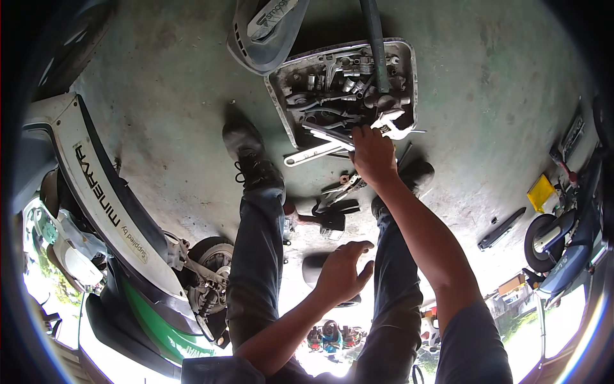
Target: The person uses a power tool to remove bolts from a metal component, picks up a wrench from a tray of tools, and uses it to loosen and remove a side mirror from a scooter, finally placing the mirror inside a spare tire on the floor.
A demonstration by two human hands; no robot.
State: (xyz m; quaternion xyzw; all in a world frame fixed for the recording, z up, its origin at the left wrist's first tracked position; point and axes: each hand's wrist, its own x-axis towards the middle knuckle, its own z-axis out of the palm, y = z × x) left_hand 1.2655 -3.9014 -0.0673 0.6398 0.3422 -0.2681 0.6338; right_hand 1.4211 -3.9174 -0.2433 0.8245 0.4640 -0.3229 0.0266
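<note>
In the head view, the right hand reaches the near edge of the tool tray on the floor, fingers on a wrench; whether it is clenched, I cannot tell. The left hand hangs released, nearer than the tray. The wrench overhangs the tray and could slip off.

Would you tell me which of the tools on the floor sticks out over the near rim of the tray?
The long silver wrench: one end lies in the white tray, the other on the floor. The pliers and hammer lie wholly outside.

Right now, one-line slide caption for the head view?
Right hand reaches into a tray of tools on the concrete floor; left hand hangs open and empty beside a scooter.
</note>
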